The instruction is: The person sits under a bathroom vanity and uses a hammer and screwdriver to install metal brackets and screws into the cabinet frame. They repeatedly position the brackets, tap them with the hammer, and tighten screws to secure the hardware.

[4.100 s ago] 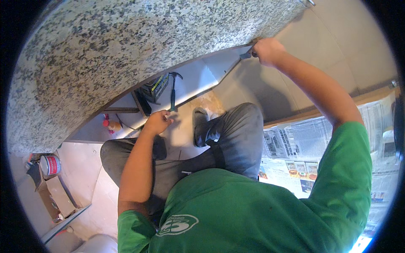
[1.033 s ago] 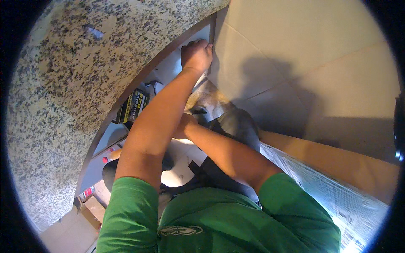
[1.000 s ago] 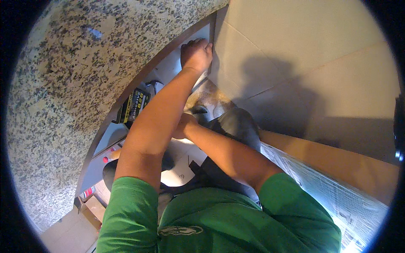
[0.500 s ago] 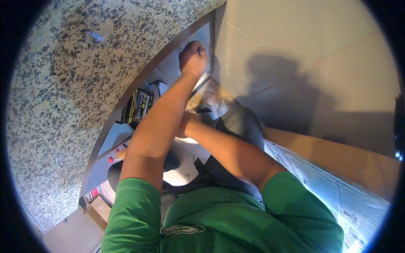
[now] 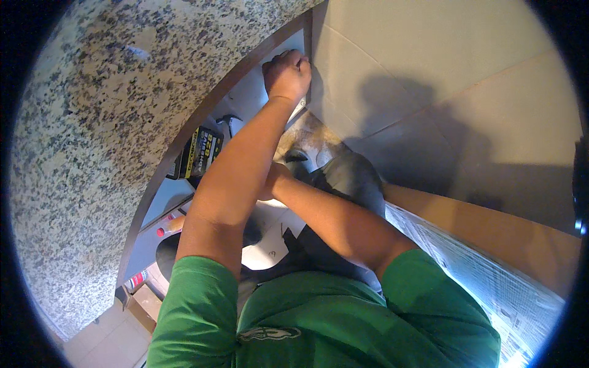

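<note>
The left hand point(image 5: 287, 73) is balled into a fist right where the underside of the speckled granite surface point(image 5: 92, 122) meets the pale tiled wall point(image 5: 429, 80). It seems to press or grip something thin against the corner, but I cannot make out what. The right hand point(image 5: 270, 181) is hidden behind the left forearm, so I cannot tell whether it holds anything.

From where I stand, the risk is a slip. The tiles look smooth and glossy, the stone edge hard and square, and knuckles jammed in that tight corner could scrape if the fist skids. The reach is awkward too, with the arm fully stretched.

Down on the floor by the wall lie a boxy black and yellow carton point(image 5: 196, 153), a hammer point(image 5: 230, 121) and a small red-capped tube point(image 5: 169, 228). Crinkly newspaper point(image 5: 491, 288) covers the floor at the right.
</note>
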The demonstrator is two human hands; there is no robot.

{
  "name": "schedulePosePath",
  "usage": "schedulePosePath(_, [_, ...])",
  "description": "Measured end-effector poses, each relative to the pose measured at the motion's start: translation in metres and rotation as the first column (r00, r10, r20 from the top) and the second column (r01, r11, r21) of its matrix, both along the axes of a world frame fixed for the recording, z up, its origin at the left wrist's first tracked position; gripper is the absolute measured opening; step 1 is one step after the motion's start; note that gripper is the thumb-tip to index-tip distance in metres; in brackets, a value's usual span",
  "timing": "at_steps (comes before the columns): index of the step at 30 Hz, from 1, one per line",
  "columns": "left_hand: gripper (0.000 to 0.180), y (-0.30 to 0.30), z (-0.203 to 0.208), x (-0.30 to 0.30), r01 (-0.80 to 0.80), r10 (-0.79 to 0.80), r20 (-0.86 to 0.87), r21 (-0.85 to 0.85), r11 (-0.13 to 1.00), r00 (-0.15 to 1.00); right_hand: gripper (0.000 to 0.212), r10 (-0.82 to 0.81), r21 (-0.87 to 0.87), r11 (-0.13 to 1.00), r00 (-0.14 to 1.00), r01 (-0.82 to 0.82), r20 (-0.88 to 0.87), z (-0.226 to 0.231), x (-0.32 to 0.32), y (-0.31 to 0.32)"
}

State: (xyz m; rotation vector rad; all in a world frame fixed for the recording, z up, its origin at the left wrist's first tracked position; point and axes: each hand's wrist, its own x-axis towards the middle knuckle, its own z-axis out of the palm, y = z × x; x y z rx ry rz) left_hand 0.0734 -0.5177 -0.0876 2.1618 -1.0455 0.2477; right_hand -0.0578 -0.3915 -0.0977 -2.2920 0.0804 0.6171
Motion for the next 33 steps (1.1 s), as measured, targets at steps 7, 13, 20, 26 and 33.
schedulePosePath(7, [0.020,-0.004,0.006,-0.005,-0.029,0.031,-0.087,0.022,0.999,0.996,0.060,-0.026,0.026,0.999,0.995,0.024,0.092,-0.007,-0.005,-0.002])
schedulePosePath(13, [0.027,0.002,0.002,0.000,-0.137,0.101,-0.296,-0.100,0.986,0.950,0.055,-0.090,0.006,0.996,0.990,0.090,0.111,0.004,-0.009,-0.001])
schedulePosePath(20, [0.029,0.018,-0.006,0.018,-0.199,0.264,-0.345,0.212,0.957,0.901,0.042,0.008,-0.098,0.995,0.985,-0.026,-0.175,0.006,0.004,0.002])
schedulePosePath(26, [0.046,0.025,-0.019,0.018,-0.017,0.052,-0.440,0.083,0.996,0.896,0.044,0.062,-0.116,0.990,0.980,-0.085,-0.187,-0.006,0.006,0.006])
schedulePosePath(33, [0.072,0.011,-0.009,-0.050,0.094,-0.085,-0.348,0.010,0.996,0.934,0.047,-0.092,-0.087,0.991,0.985,0.105,0.143,-0.091,-0.002,0.028])
